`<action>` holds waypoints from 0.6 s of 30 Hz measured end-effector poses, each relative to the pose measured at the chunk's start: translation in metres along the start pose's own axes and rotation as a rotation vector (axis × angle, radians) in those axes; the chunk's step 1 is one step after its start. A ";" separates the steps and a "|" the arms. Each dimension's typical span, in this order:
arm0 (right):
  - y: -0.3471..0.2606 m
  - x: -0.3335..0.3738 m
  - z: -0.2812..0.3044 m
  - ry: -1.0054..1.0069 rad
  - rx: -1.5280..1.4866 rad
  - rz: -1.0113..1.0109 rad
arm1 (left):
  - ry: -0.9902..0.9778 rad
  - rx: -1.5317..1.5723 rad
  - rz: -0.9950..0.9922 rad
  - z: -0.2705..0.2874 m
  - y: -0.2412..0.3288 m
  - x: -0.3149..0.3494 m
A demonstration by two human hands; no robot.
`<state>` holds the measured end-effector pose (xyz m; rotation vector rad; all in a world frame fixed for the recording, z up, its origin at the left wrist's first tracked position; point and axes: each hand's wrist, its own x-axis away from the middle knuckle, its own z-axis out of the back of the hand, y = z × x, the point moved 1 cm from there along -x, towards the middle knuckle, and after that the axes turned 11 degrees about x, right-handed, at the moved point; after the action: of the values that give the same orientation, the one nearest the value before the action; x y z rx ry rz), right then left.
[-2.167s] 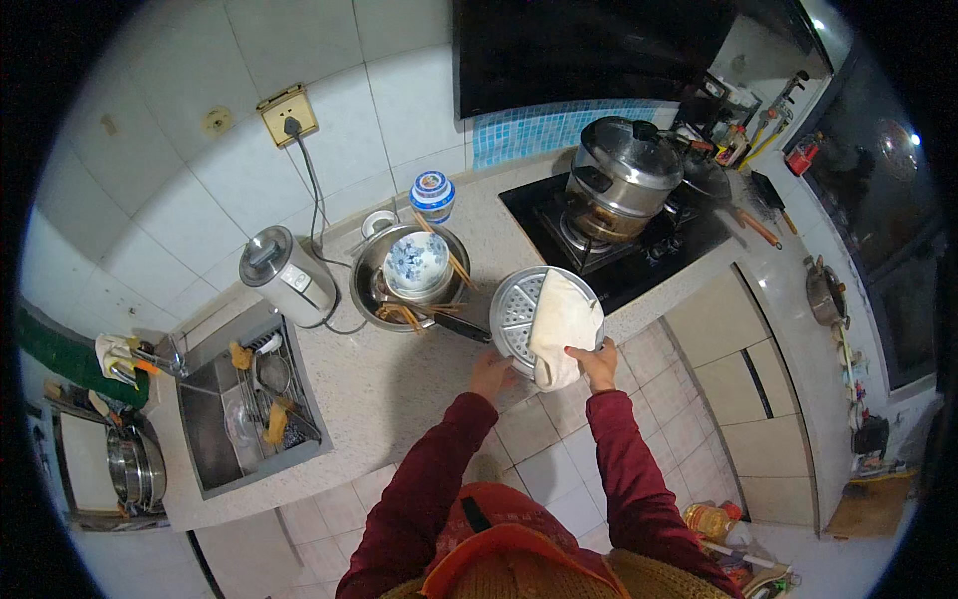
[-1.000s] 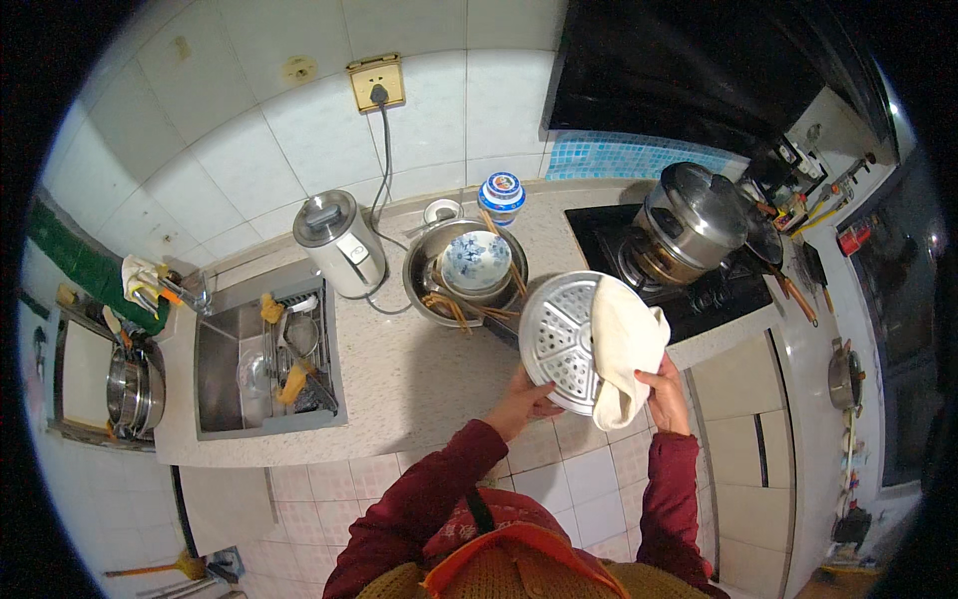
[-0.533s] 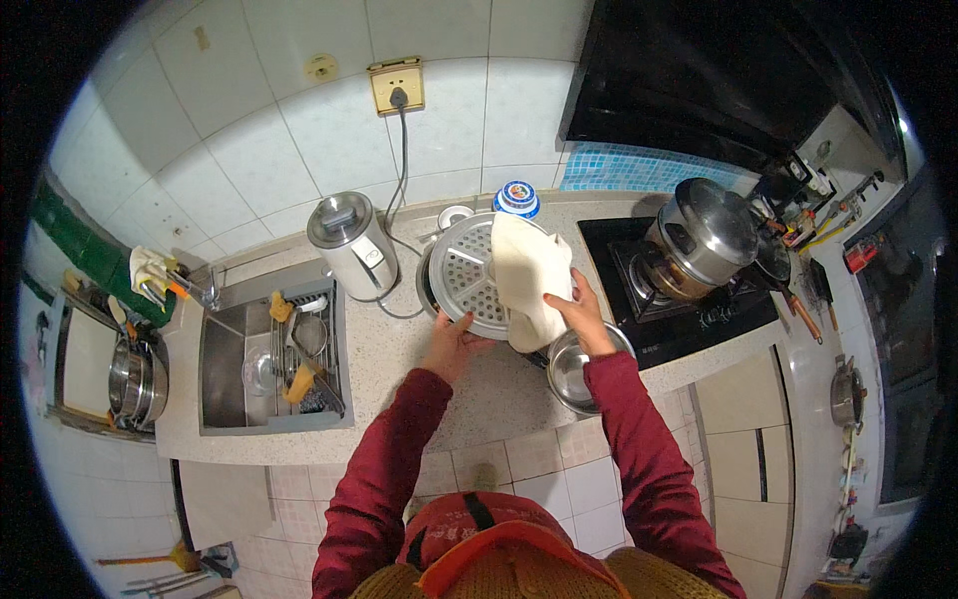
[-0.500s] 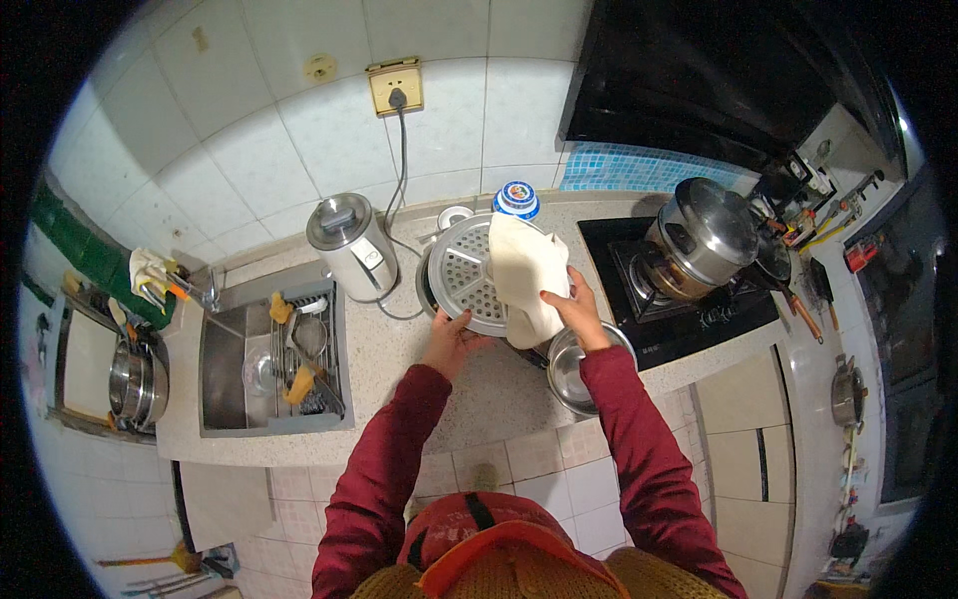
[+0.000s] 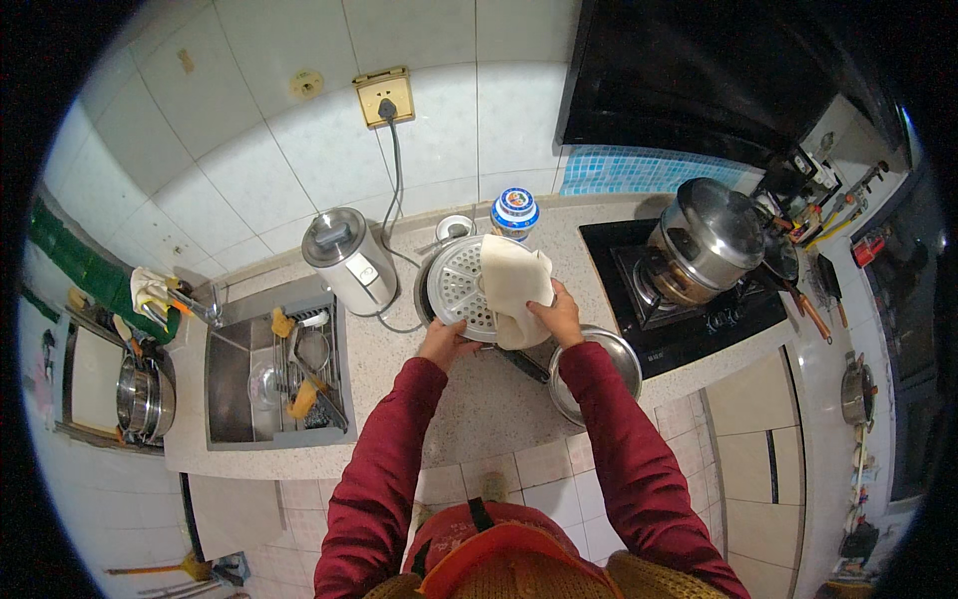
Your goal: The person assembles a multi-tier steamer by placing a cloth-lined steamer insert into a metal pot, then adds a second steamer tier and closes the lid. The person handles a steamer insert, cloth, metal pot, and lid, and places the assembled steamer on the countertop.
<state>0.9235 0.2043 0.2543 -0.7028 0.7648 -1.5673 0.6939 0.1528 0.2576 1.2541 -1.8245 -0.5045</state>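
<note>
A round metal steamer plate full of holes [image 5: 460,288] lies above a dark pan [image 5: 423,290] in the middle of the counter; whether it rests on the pan I cannot tell. Its near left rim is gripped by my left hand [image 5: 446,344], fingers closed. A cream cloth [image 5: 511,275] is draped over the plate's right part, hiding the holes there. My right hand [image 5: 557,315] is closed on the cloth's right edge; the plate's rim under it is hidden. Beside my right forearm sits a shiny steel bowl [image 5: 617,361], partly covered by the sleeve.
Behind the plate stand a blue and white jar [image 5: 515,214] and a small white dish [image 5: 454,229]. A white electric appliance [image 5: 349,265] with a cord is at left, by the sink [image 5: 232,399]. On the right, a lidded steel pot [image 5: 707,240] sits on the black gas hob [image 5: 689,349].
The plate and cloth have come lower over the dark pan, with both hands following. The cloth's lower end has drawn up and bunched near my right hand. The view has shifted slightly.
</note>
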 end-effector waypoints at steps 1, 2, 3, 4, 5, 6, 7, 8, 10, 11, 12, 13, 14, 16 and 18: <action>-0.001 -0.001 -0.001 0.002 -0.013 0.021 | 0.024 -0.031 0.010 0.001 0.001 -0.002; -0.003 -0.001 -0.003 0.013 -0.041 0.047 | 0.053 -0.040 -0.016 0.002 0.002 -0.004; -0.006 -0.001 -0.004 0.006 -0.072 0.034 | 0.091 -0.047 -0.024 0.002 0.003 -0.006; -0.009 -0.002 -0.004 0.003 -0.012 0.088 | 0.133 -0.045 -0.036 0.003 0.003 -0.007; -0.012 -0.003 -0.005 -0.019 0.045 0.100 | 0.150 -0.022 -0.039 0.004 0.002 -0.009; -0.016 -0.002 -0.006 -0.033 0.091 0.103 | 0.170 0.008 -0.045 0.005 0.002 -0.009; -0.019 0.001 -0.007 0.028 0.199 0.104 | 0.190 0.037 -0.051 0.007 0.001 -0.010; -0.023 0.005 -0.011 0.095 0.296 0.096 | 0.170 0.040 -0.051 0.008 0.001 -0.010; -0.032 0.012 -0.020 0.183 0.466 0.160 | 0.146 0.055 -0.039 0.011 0.001 -0.010; -0.036 0.014 -0.024 0.206 0.539 0.232 | 0.128 0.045 -0.054 0.012 0.000 -0.010; -0.040 0.016 -0.027 0.230 0.612 0.303 | 0.121 0.046 -0.054 0.013 0.000 -0.010; -0.043 0.016 -0.031 0.153 0.622 0.347 | 0.126 0.061 -0.042 0.014 -0.001 -0.010; -0.047 0.015 -0.034 0.078 0.631 0.391 | 0.143 0.041 -0.059 0.014 -0.001 -0.009; -0.053 0.015 -0.037 -0.055 0.662 0.423 | 0.186 0.039 -0.053 0.015 -0.002 -0.009; -0.058 0.015 -0.039 -0.148 0.694 0.427 | 0.170 0.021 -0.066 0.015 -0.001 -0.009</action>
<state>0.8561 0.1975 0.2777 -0.1239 0.2006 -1.2486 0.6833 0.1583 0.2446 1.3338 -1.6547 -0.4035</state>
